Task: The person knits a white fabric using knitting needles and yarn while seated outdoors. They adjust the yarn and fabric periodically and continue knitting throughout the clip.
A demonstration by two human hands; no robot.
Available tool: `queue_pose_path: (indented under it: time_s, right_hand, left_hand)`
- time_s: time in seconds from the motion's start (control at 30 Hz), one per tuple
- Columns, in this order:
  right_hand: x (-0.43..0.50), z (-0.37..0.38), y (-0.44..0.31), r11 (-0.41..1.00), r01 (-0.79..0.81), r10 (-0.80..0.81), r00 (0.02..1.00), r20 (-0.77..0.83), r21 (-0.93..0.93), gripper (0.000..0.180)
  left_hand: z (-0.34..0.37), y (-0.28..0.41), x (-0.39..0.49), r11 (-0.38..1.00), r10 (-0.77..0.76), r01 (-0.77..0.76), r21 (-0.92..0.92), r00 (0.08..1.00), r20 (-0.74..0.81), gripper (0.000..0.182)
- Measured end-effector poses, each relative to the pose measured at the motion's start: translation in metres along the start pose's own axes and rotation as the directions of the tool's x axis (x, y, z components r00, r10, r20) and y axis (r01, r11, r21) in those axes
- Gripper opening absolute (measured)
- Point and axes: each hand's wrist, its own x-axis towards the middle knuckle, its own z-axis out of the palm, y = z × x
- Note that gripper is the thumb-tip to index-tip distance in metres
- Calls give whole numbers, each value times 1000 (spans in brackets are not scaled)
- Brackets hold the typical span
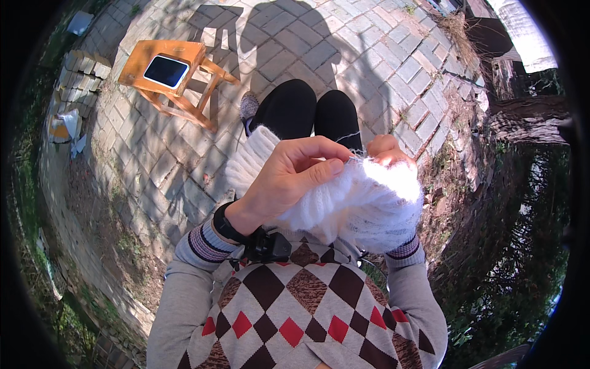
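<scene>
A fluffy white knitted piece (318, 207) with ribbed parts lies bunched over my lap and drapes between my hands. My left hand (295, 177) pinches its upper edge between thumb and forefinger; a tiny pale tip shows there, too small to tell what it is. My right hand (389, 150) grips the same edge just to the right, with much of the palm and wrist hidden under the knitting. Bright sunlight washes out the stitches near the right fingers. A thin strand of white yarn (349, 136) loops up between the hands.
Ahead on the left, a wooden stool (131, 60) carries a white-framed phone (167, 72). Stacked bricks (76, 83) stand farther left on the paving (170, 180). A tree trunk (530, 120) is at the right. My knees (288, 108) are below the knitting.
</scene>
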Motion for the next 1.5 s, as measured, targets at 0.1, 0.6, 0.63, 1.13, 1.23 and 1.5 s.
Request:
queue_pose_path:
  time_s: [0.1,0.6,0.63,1.13,1.23,1.5]
  right_hand:
    - [0,0,-1,1000,-2,2,1000,7,12,22]
    - [0,-7,-7,994,-84,88,995,55,-74,26]
    - [0,-7,-7,995,-75,79,995,54,-67,26]
    - [-1,-5,-2,998,-32,35,999,42,-63,28]
    - [0,-6,-6,994,-55,61,996,70,-96,37]
    - [2,1,-21,881,142,-94,988,126,-451,47]
  left_hand:
    - [0,1,1,1000,-12,12,25,1000,3,22]
    - [3,5,1,993,1,1,115,1000,-15,22]
    - [2,5,1,993,-1,3,118,1000,-12,22]
    - [1,4,0,991,-39,42,131,999,-28,17]
    - [2,4,1,991,-18,24,135,999,-50,16]
    - [5,2,1,988,60,-40,149,989,-136,17]
